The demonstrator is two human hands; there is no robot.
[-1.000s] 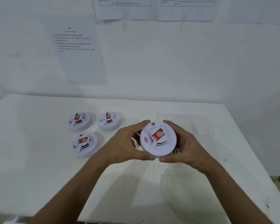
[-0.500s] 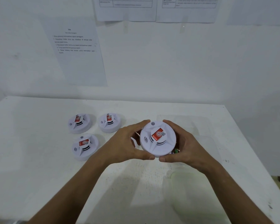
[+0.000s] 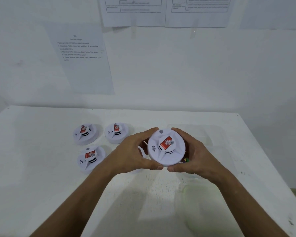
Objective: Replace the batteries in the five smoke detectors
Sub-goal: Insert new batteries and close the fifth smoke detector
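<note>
Both the left hand (image 3: 132, 154) and right hand (image 3: 195, 156) curl their fingers around a smoke detector (image 3: 166, 147) above the table's (image 3: 41, 185) middle, likely twisting its cover; next, a firm counter-turn.

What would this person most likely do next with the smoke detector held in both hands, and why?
Probably twist the two halves apart to reach the battery. The left hand and right hand wrap opposite sides of the held smoke detector, lifted above the table, face up and closed. Three other detectors lie beside it, so the grip suits a turning motion.
</note>
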